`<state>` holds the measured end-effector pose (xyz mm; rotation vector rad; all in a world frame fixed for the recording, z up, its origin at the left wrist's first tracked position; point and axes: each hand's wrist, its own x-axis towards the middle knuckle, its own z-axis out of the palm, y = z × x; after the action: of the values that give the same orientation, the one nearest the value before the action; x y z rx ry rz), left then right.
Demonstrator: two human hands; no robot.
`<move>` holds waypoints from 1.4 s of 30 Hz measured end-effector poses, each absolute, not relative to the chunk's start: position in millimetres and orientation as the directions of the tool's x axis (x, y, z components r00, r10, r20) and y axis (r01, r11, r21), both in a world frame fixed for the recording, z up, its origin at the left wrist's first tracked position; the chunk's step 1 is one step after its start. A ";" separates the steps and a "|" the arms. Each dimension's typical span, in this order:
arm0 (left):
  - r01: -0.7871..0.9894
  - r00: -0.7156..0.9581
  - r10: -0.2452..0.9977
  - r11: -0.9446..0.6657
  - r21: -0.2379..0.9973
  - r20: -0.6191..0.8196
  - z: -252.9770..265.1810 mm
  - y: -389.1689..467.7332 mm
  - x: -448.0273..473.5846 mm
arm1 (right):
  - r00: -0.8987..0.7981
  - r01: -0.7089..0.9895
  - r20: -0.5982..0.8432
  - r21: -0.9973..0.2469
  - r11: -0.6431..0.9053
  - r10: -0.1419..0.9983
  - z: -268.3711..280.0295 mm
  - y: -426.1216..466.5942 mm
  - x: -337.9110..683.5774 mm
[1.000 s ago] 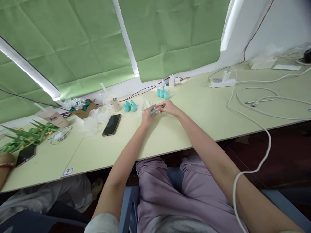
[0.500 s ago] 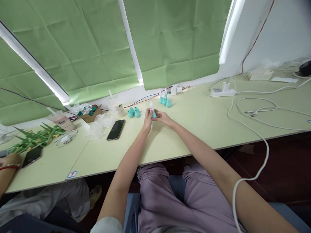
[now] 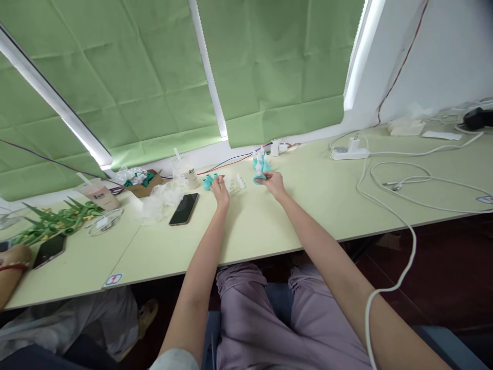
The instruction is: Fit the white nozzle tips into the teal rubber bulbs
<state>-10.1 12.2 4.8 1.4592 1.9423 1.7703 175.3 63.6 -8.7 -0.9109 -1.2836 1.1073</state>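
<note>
In the head view, my right hand point(image 3: 274, 185) is closed on a teal bulb syringe point(image 3: 259, 178) with a whitish nozzle, just in front of a cluster of similar bulb syringes point(image 3: 265, 163). My left hand point(image 3: 221, 194) is beside several teal bulbs without nozzles point(image 3: 208, 182). Its fingers look apart, partly covering the bulbs. Several small white nozzles point(image 3: 241, 181) lie on the table between my hands.
On the left are a phone point(image 3: 184, 209), crumpled clear plastic point(image 3: 159, 200), a cardboard box point(image 3: 146, 186) and drink cups point(image 3: 100, 194). A power strip point(image 3: 349, 152) and white cables are on the right. Another person's hand point(image 3: 17, 257) rests at far left.
My hands, earlier together around the bulb syringe, have separated. The right hand has carried it right toward the cluster; the left hand has let go and moved left to the loose bulbs.
</note>
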 end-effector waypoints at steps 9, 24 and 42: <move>0.502 -0.650 0.632 -0.060 0.863 0.422 -3.4 19.3 -41.7 | 0.053 -0.011 0.246 -0.969 0.247 0.968 -11.4 67.6 187.2; 0.593 -0.589 0.627 -0.093 0.800 0.510 -8.8 17.1 -42.7 | 0.209 -0.092 0.251 -0.957 0.275 0.945 -14.5 77.0 200.2; 0.562 -0.648 0.564 -0.100 0.821 0.512 -21.1 17.9 -46.1 | 0.308 0.392 0.251 -0.912 0.118 0.918 -27.7 183.0 265.0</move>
<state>-46.1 17.9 -21.1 1.3180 2.1064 1.9199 265.0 183.0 -27.7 -1.4712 -1.2738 0.5988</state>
